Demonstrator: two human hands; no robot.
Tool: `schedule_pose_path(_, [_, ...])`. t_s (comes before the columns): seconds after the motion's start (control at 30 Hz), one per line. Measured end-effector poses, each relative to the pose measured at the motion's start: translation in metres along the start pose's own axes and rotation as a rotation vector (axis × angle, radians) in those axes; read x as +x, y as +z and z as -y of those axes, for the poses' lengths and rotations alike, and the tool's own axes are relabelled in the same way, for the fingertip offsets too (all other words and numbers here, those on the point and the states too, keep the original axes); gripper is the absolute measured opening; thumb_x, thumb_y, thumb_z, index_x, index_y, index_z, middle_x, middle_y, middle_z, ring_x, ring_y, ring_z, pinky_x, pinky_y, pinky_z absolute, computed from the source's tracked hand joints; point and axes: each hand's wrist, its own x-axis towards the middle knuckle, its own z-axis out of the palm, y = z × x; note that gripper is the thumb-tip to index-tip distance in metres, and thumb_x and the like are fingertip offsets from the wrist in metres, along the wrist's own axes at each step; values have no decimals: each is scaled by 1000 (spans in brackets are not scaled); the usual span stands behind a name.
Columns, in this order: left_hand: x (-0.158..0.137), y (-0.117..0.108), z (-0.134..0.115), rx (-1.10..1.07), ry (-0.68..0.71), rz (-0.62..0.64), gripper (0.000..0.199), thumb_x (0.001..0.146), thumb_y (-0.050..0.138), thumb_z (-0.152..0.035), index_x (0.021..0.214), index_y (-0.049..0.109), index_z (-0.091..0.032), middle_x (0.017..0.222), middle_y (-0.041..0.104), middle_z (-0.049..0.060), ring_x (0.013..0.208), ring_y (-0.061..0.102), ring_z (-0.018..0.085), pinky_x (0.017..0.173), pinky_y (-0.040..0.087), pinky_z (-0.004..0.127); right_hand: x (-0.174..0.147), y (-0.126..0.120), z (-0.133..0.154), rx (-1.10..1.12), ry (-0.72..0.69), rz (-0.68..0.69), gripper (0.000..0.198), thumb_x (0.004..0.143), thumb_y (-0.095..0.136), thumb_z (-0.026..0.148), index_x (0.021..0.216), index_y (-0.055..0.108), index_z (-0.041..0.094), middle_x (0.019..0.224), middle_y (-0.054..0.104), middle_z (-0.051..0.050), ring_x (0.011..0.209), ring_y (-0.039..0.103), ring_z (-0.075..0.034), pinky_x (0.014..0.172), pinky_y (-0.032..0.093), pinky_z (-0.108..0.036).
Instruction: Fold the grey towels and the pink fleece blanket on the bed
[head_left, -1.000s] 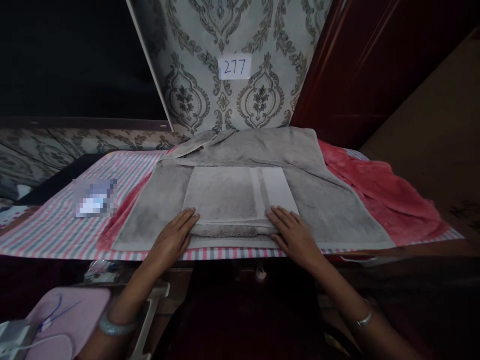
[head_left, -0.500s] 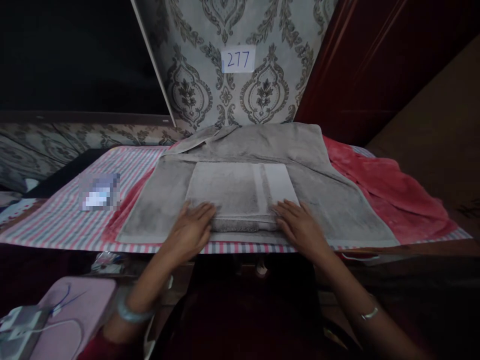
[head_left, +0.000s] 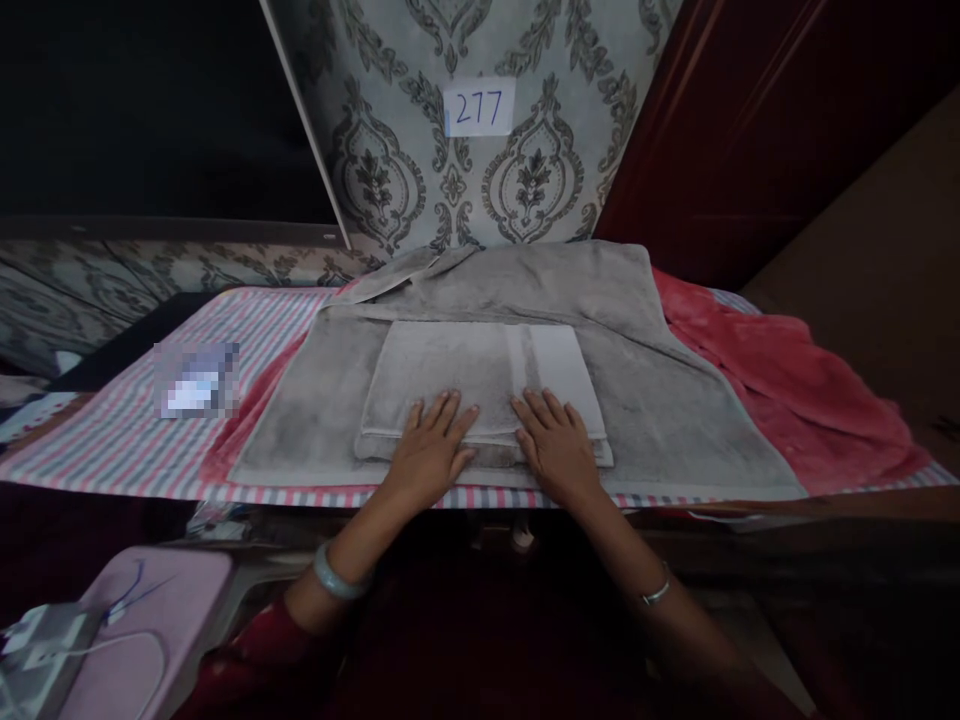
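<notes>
A folded grey towel (head_left: 450,365) with a pale band near its right end lies flat in front of me. It rests on a larger grey towel (head_left: 667,420) spread over the table. My left hand (head_left: 429,450) presses palm down on the near edge of the folded towel, fingers spread. On the same near edge, farther right, lies my right hand (head_left: 559,445), also flat with fingers apart. Part of the folded towel's front layers is hidden under both hands.
Beneath the grey towels, a red cloth (head_left: 817,390) shows at the right, over a striped tablecloth (head_left: 262,320). A blurred-out object (head_left: 196,380) lies at the left. A dark screen (head_left: 150,120) stands at the back left. A pink stool (head_left: 187,590) bears a power strip (head_left: 45,650).
Both hands have moved inward from the folded towel's near corners onto its front edge, closer together. The folded towel keeps its place.
</notes>
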Motion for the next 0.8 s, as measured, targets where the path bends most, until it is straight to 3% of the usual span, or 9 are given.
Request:
schedule_pose_path(0.17, [-34,-12,40,47,-78,12,55,102,43,-36,155,38,-23,163,34,13,153,27,33,120,21,67,-4,-3,-6,0,-38,56,51,103,39,34,153,45,24,158,42,-8,148,33,-32,116,31,-55])
schedule_pose_path(0.3, [-54,-22,70,-24,-14,59,64,99,49,-39,158,31,-23,165,29,12,153,26,30,118,33,60,-12,-11,-19,38,-128,95,61,99,50,47,154,42,22,161,36,-10,151,27,-32,118,30,-54])
schedule_pose_path(0.37, [-58,-22,80,-66,24,46,63,98,51,-31,157,33,-22,165,30,12,153,28,28,118,38,54,-17,-15,-28,66,-180,102,64,98,53,48,155,40,22,162,35,-10,151,27,-30,118,32,-53])
schedule_pose_path(0.5, [-58,-19,93,-91,82,-31,65,89,46,-9,153,41,-22,162,38,12,150,35,24,119,41,48,-25,-21,-48,108,-221,92,61,99,52,37,157,37,23,160,39,-11,148,34,-28,116,38,-51])
schedule_pose_path(0.8, [-58,-15,104,-14,80,-102,71,78,46,0,146,50,-22,158,45,11,146,41,27,115,45,50,-46,-22,-83,116,-240,46,63,96,44,15,158,34,24,155,46,-13,145,41,-25,114,45,-49])
